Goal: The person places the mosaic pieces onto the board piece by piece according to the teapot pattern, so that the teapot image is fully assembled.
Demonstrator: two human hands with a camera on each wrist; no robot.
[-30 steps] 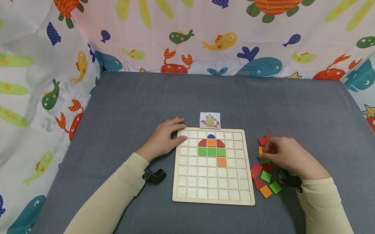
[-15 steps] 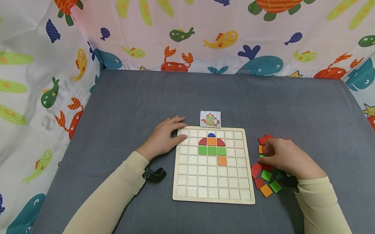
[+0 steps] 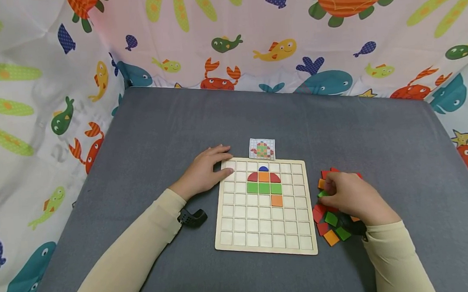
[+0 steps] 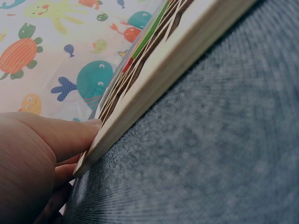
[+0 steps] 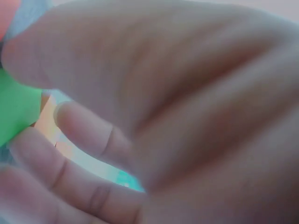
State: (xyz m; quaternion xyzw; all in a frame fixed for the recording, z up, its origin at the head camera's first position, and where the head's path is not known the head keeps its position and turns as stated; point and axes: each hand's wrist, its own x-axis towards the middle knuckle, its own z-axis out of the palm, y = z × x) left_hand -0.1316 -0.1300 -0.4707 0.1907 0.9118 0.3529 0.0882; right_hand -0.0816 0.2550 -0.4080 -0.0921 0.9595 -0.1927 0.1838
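My left hand (image 3: 204,171) lies at the top-left corner of a wooden grid board (image 3: 266,251), thumb on the rim, other fingers fairly straight along the edge. In the left wrist view, the thumb (image 4: 77,137) rests on the board's rim (image 4: 140,100). Set in the board are a blue half-round, two red quarter-rounds, and several green (image 3: 264,188) and orange (image 3: 276,200) square tiles. My right hand (image 3: 355,196) is over loose tiles, its thumb and fingers pinching a green tile (image 3: 322,194). The right wrist view shows that green tile (image 5: 18,105) at the fingertips, partly hidden by the thumb.
A small pattern card (image 3: 262,149) lies at the board's far edge. Loose red (image 3: 318,213), green (image 3: 331,219) and orange (image 3: 331,237) tiles lie right of the board, some under the right hand. A printed fabric curtain (image 3: 234,12) surrounds the grey table (image 3: 200,117).
My right hand has moved slightly left, and the orange and green tiles by its fingertips have shifted left with it. The left hand and the board's tiles keep their places.
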